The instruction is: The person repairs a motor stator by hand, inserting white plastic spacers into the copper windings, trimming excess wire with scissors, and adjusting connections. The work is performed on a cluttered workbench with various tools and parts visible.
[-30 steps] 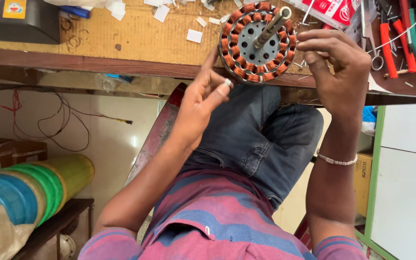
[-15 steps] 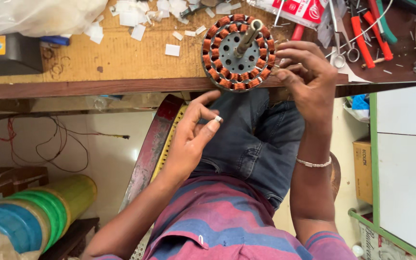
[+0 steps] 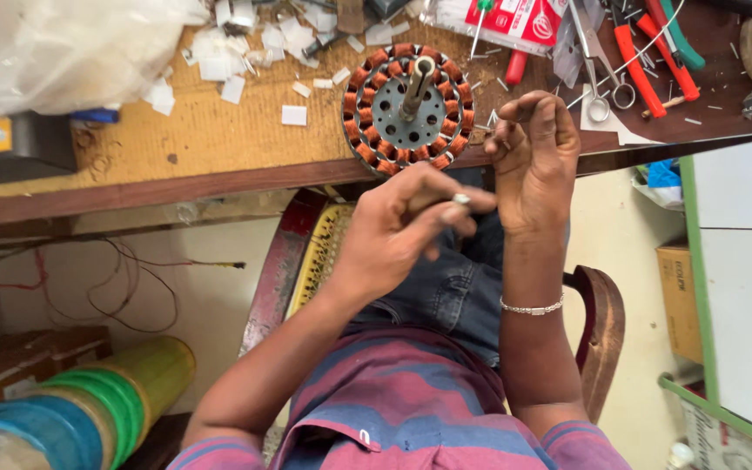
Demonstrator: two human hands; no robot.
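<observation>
A round motor stator (image 3: 408, 109) with copper windings and a steel shaft lies at the front edge of the wooden workbench (image 3: 219, 144). My left hand (image 3: 398, 231) hovers below the bench edge over my lap, thumb and fingers pinched on a small white piece (image 3: 461, 199). My right hand (image 3: 528, 165), with a silver bracelet on the wrist, is raised just right of the stator. Its fingers are loosely curled, it does not touch the stator, and nothing shows in it.
White paper slips (image 3: 293, 115) litter the bench. Scissors (image 3: 598, 87), orange-handled pliers (image 3: 641, 61) and a red-and-white packet (image 3: 524, 17) lie at the back right. A clear plastic bag (image 3: 54, 52) sits at the left. Coloured rolls (image 3: 89, 409) lie on the floor beside wires.
My right hand has let go of the stator's rim and lifted off to its right. My left hand has drawn back from the stator toward my lap, fingers pinched.
</observation>
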